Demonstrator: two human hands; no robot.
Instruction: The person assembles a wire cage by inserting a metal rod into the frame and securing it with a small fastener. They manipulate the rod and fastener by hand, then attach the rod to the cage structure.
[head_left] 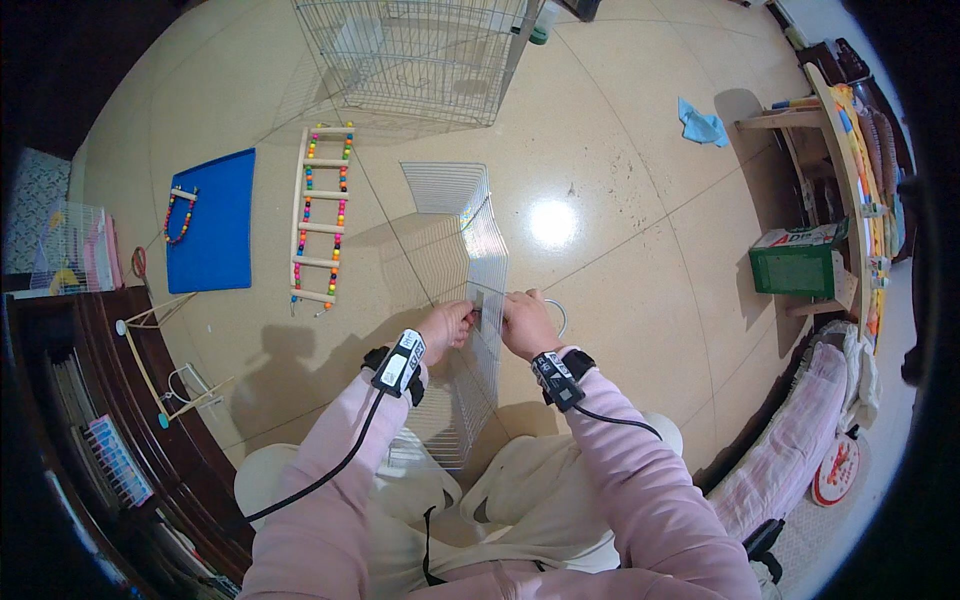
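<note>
A folded wire cage panel (pixel 487 260) stands on edge between my hands, bent along its length. On its left side, my left hand (pixel 447 330) is closed, with its fingertips pinched against the wires by a small grey piece (pixel 477 300). What exactly those fingertips grip is hidden. My right hand (pixel 528 325) is closed against the panel's other face. A metal ring (pixel 562 318) sticks out from behind that hand, which seems to hold its stem.
At the top stands a wire cage (pixel 410 60). A beaded wooden ladder (pixel 320 215) and a blue tray (pixel 225 235) with a beaded swing (pixel 180 214) lie left. A wooden perch frame (pixel 150 365) is lower left. Right are a green box (pixel 800 268) and blue cloth (pixel 701 124).
</note>
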